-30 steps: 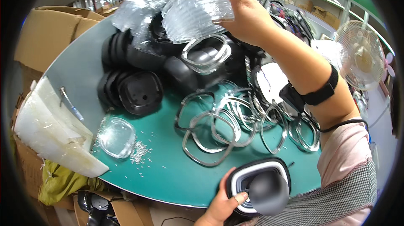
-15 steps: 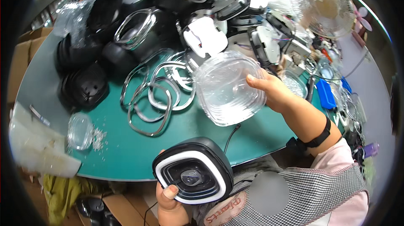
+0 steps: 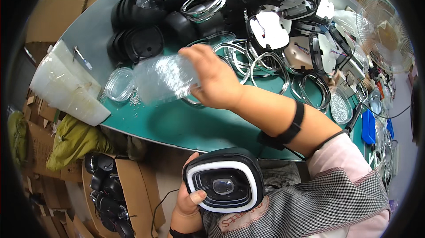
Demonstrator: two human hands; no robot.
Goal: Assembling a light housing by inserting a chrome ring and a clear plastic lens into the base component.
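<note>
My left hand point(image 3: 187, 198) grips a rounded black housing point(image 3: 248, 160) with a white ring point(image 3: 254, 180) round its front and a clear round lens point(image 3: 223, 186) inside; the thumb lies on its front edge. Over the left part of the green table, my right hand point(image 3: 214, 78) is closed on a stack of clear, rounded-square plastic covers point(image 3: 161, 81), smeared by motion. Close to the stack's left side, a small clear dish point(image 3: 120, 85) rests on the table. Small pale bits point(image 3: 134, 97) lie scattered beside it.
Black housings point(image 3: 144, 43), chrome rings point(image 3: 270, 72) and white-backed parts point(image 3: 269, 30) crowd the far side. A translucent bin point(image 3: 66, 83) stands at the left edge. A cardboard box point(image 3: 139, 189) of black parts sits below. A fan point(image 3: 385, 34) and blue tray point(image 3: 368, 126) are at right.
My right hand has swung left with the clear covers, from above the table's middle toward the small dish. My left hand still holds the housing. The whole view has shifted, showing more on the left.
</note>
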